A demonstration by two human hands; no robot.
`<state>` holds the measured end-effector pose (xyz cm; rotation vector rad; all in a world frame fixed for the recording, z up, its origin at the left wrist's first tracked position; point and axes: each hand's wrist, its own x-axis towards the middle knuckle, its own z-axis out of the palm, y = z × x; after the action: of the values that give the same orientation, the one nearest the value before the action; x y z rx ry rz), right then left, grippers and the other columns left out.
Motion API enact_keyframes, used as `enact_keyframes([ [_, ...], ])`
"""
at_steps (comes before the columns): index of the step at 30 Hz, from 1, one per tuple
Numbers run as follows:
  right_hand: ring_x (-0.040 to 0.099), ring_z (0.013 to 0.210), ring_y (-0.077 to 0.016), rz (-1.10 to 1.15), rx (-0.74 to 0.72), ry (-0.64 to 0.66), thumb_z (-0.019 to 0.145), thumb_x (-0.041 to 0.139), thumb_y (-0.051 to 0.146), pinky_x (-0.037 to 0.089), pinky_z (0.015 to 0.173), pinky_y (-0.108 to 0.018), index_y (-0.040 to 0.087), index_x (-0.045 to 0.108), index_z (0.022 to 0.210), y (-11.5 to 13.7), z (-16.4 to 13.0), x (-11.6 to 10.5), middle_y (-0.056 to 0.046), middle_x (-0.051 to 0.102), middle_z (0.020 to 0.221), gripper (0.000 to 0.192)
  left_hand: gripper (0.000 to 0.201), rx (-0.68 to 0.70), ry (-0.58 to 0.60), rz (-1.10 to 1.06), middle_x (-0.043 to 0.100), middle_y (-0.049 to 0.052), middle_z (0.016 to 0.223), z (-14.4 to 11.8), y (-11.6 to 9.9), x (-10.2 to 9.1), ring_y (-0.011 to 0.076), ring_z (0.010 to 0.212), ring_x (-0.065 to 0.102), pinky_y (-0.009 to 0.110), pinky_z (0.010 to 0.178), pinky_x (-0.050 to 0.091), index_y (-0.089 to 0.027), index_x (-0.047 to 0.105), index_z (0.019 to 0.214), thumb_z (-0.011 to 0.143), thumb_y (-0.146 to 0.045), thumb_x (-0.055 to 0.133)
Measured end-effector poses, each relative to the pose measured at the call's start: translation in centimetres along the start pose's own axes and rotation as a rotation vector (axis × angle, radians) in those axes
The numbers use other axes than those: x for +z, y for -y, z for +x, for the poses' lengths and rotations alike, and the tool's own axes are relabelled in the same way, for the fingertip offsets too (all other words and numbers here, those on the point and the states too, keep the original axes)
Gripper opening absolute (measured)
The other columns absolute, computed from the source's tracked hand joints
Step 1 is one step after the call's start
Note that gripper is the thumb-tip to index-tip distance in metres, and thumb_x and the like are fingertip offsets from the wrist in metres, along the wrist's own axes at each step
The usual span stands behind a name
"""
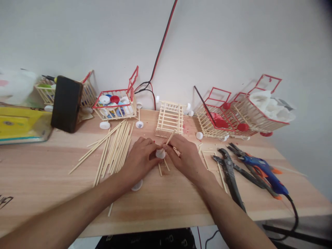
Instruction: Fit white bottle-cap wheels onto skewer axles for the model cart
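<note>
Both hands meet over the desk (52, 180): left hand (140, 160) pinches a white cap (160, 154), right hand (185, 155) holds a stick (170, 137) to it, beside loose sticks (114, 148).

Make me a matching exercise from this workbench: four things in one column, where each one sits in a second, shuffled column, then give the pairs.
Things:
1. blue glue gun
2. loose wooden sticks
3. white bottle cap
4. bare stick frame

Places:
A. standing on the table just beyond the hands
B. lying at the right end, beside the dark pliers
C. pinched between the left hand and right hand
D. fanned out left of the left hand

Pairs: 1-B, 2-D, 3-C, 4-A
</note>
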<state>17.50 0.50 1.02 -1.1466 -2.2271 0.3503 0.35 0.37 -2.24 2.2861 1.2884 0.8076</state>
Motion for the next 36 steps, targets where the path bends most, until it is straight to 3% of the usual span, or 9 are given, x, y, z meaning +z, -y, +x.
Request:
enact_keyframes([
  [10, 0.052, 0.078, -0.0174, -0.01, -0.002, 0.007, 0.092, 0.045, 0.026, 0.04, 0.068, -0.029, 0.019, 0.057, 0.08, -0.2, 0.0, 0.3, -0.005, 0.058, 0.079, 0.019, 0.02, -0.011, -0.016, -0.024, 0.059, 0.003, 0.087, -0.1, -0.2, -0.2, 0.0213, 0.088, 0.049, 0.034, 0.077, 0.039, -0.021, 0.066, 0.094, 0.075, -0.027, 0.068],
  [16, 0.051, 0.075, -0.0169, 0.012, -0.018, -0.007, 0.091, 0.046, 0.023, 0.039, 0.066, -0.028, 0.019, 0.055, 0.077, -0.3, 0.2, 0.5, -0.004, 0.057, 0.078, 0.016, 0.025, -0.029, -0.112, -0.103, 0.061, 0.004, 0.095, -0.4, -0.8, -1.7, 0.0206, 0.094, 0.051, 0.035, 0.084, 0.041, -0.022, 0.064, 0.102, 0.079, -0.031, 0.065],
  [20, 0.051, 0.072, -0.0165, 0.001, -0.025, -0.024, 0.09, 0.047, 0.023, 0.038, 0.064, -0.028, 0.019, 0.051, 0.072, -0.5, 0.2, 0.7, -0.003, 0.055, 0.074, 0.019, 0.019, -0.065, -0.109, -0.116, 0.062, 0.005, 0.098, -0.6, -0.8, -2.1, 0.0194, 0.096, 0.054, 0.036, 0.087, 0.043, -0.019, 0.063, 0.1, 0.083, -0.017, 0.054],
  [25, 0.051, 0.072, -0.0164, -0.017, -0.021, -0.05, 0.09, 0.048, 0.025, 0.039, 0.064, -0.028, 0.019, 0.052, 0.072, -0.7, 0.1, 0.8, -0.003, 0.056, 0.073, 0.019, 0.03, -0.052, -0.106, -0.127, 0.062, 0.005, 0.1, -0.7, -0.3, -1.6, 0.0175, 0.095, 0.056, 0.034, 0.086, 0.045, -0.018, 0.061, 0.103, 0.084, -0.006, 0.041],
  [36, 0.051, 0.073, -0.0153, -0.023, -0.024, -0.062, 0.091, 0.046, 0.023, 0.038, 0.065, -0.026, 0.019, 0.051, 0.071, -0.4, 0.0, 0.4, -0.002, 0.055, 0.073, 0.02, 0.022, -0.069, 0.006, -0.05, 0.06, 0.003, 0.088, -0.5, -0.7, -1.5, 0.0181, 0.087, 0.055, 0.03, 0.075, 0.044, -0.02, 0.065, 0.099, 0.078, -0.016, 0.059],
])
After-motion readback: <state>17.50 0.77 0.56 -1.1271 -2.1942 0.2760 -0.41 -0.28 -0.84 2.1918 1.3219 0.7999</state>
